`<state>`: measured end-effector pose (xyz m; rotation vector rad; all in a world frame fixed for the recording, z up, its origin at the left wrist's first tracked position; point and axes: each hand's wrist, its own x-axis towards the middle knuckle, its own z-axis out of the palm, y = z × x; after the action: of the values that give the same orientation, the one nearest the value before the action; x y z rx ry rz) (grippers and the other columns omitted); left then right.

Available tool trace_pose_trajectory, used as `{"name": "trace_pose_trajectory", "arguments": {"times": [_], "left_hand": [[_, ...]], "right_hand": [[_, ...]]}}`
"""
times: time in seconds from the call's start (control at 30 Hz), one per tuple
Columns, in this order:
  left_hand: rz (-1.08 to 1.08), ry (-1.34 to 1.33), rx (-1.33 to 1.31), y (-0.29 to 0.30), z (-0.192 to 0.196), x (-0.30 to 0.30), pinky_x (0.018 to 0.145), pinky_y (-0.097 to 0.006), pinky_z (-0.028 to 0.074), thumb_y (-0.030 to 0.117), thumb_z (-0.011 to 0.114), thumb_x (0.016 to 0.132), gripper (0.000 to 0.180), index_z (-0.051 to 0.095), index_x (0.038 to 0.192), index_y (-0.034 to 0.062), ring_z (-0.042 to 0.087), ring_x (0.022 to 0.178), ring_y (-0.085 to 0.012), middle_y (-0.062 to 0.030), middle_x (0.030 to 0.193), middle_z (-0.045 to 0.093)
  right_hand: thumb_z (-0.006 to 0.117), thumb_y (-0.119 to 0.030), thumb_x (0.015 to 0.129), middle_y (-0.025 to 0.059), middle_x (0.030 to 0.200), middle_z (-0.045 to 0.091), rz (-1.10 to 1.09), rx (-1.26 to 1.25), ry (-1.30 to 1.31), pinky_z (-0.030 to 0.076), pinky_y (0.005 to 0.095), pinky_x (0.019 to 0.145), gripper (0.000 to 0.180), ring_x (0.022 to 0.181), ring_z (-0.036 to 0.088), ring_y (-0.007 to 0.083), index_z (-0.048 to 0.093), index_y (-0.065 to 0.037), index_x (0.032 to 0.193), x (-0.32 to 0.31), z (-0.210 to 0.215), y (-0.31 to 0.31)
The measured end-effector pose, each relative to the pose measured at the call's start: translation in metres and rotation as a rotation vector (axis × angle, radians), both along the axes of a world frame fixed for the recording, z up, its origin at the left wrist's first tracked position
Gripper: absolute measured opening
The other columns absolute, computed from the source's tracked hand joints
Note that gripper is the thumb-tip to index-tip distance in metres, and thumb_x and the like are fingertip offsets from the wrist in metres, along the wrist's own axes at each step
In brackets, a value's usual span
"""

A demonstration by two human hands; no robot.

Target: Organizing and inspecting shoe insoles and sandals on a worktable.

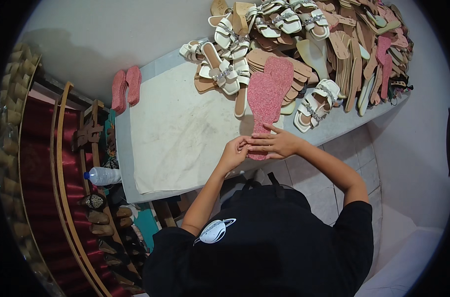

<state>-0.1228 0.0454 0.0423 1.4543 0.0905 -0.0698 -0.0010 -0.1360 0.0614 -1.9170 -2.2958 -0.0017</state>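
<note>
At the table's front edge, both hands meet over a pink speckled shoe sole [257, 156]. My left hand [233, 156] is closed at the sole's left side, fingers bent against its edge; the fingertips are partly hidden. My right hand [283, 143] lies across the top of the sole with its fingers stretched out and slightly apart. Just beyond the hands, more pink speckled soles [270, 89] lie overlapping on a heap of tan insoles [304, 72]. Where the sole under my hands ends and the others begin is hard to make out.
White sandals [225, 76] with jewelled straps lie beyond the hands, and one pair [318, 105] sits to the right. A large pile of insoles [351, 54] fills the back right. Pink soles [127, 88] rest at the far left corner. A plastic bottle [103, 175] and shoe rack [103, 218] flank the table.
</note>
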Motion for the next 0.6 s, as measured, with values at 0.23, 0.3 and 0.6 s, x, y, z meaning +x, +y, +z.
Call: {"name": "trace_pose_trajectory", "arguments": {"times": [0.23,0.3,0.6], "left_hand": [[-0.037,0.061,0.194,0.005,-0.003,-0.020,0.071,-0.022,0.045,0.005,0.051,0.084,0.021,0.053,0.103,-0.0048,0.055,0.078,-0.0080,-0.0068,0.086,0.060],[-0.019,0.004,0.175,0.006,-0.003,-0.026,0.072,-0.022,0.045,0.007,0.053,0.083,0.022,0.054,0.102,-0.0054,0.055,0.078,-0.0086,-0.0071,0.082,0.060],[0.146,0.057,0.063,0.049,-0.017,-0.044,0.072,-0.022,0.045,0.005,0.052,0.084,0.023,0.052,0.105,-0.0052,0.056,0.081,-0.0087,-0.0074,0.089,0.060]], "right_hand": [[0.029,-0.045,0.089,0.0038,0.141,0.023,0.008,-0.016,-0.081,0.011,0.0414,0.107,0.045,0.130,0.021,0.0221,0.031,-0.031,0.132,0.054,0.018,0.013],[0.030,-0.046,0.089,0.0042,0.141,0.024,-0.013,-0.006,-0.051,0.011,0.0434,0.106,0.044,0.129,0.023,0.0249,0.033,-0.032,0.131,0.076,0.019,0.019],[0.027,-0.035,0.093,0.0205,0.135,0.029,-0.768,0.619,0.651,0.015,0.0389,0.105,0.052,0.126,0.025,0.0333,0.028,0.000,0.132,0.093,0.015,0.106]]}}
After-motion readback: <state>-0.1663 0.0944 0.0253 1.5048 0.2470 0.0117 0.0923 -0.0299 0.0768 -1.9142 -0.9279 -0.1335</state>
